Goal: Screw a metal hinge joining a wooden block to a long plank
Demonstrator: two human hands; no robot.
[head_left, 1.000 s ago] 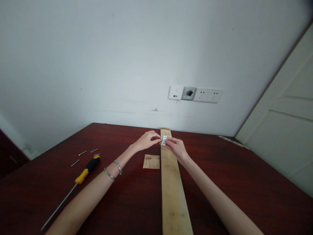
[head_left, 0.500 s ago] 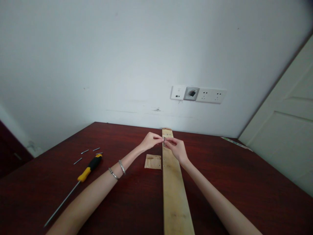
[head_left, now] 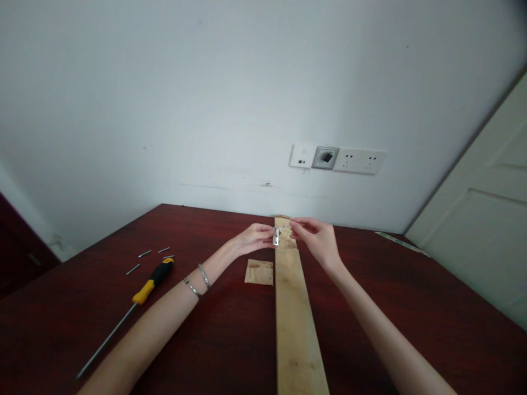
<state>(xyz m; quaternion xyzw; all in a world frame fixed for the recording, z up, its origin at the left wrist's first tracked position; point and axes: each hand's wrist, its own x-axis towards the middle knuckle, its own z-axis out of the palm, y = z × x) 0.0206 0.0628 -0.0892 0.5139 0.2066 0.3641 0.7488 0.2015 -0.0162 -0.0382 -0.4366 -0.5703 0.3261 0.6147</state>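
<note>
A small steel hinge (head_left: 276, 236) lies against the far end of a long pine plank (head_left: 294, 329). My left hand (head_left: 255, 239) is shut on the hinge's left edge, pressing it to the wood. My right hand (head_left: 317, 239) hovers just right of the hinge, over the plank's right edge, with fingers apart and nothing in them. A small square of thin plywood (head_left: 258, 272) lies left of the plank, just below my left hand. Two bangles circle my left wrist.
A yellow-and-black screwdriver (head_left: 153, 280) and several small screws (head_left: 144, 253) lie on the dark red wooden table (head_left: 61, 318) to the left. A white wall with power sockets (head_left: 358, 162) stands behind the table. A white door (head_left: 473, 247) stands at the right.
My right hand has let go of the hinge and moved right, away from it. The hinge stays on the plank in my left hand's grip, and its face shows again.
</note>
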